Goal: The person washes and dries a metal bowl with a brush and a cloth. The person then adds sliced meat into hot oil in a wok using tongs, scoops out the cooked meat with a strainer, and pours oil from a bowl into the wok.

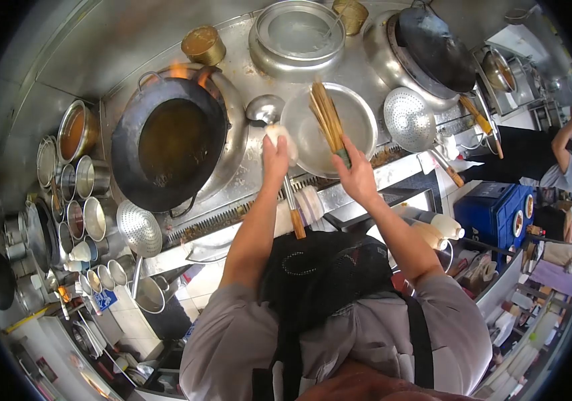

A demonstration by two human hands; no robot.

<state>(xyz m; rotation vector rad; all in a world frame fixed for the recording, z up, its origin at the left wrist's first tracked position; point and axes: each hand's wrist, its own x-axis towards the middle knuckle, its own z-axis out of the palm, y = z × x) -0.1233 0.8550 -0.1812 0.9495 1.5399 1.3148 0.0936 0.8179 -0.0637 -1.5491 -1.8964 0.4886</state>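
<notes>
The right hand [356, 174] grasps a bundled bamboo brush [328, 119], its bound end in the fist and its splints pointing away from the body. The left hand [275, 160] grips a wadded white cloth [280, 134]; the handle of a ladle [266, 108] runs beneath it, and I cannot tell whether the fingers close round that too. Just beyond the right hand, under the splints, lies a wide steel pan [364, 134]. A hold close on the binding should keep the brush from twisting, and light, even strokes with the splints together would likely scatter less. The cloth is best kept bunched between palm and any hot metal, with no loose corner trailing. To the left of the left hand a black wok [127, 150] holds dark liquid, with flames [178, 70] behind its rim, so sleeves and splints should stay clear on that side. To the right of the right hand rests a strainer [409, 120]; farther ahead of both hands stands a big pot [259, 52], with a tilted wok [434, 50] to its right.
</notes>
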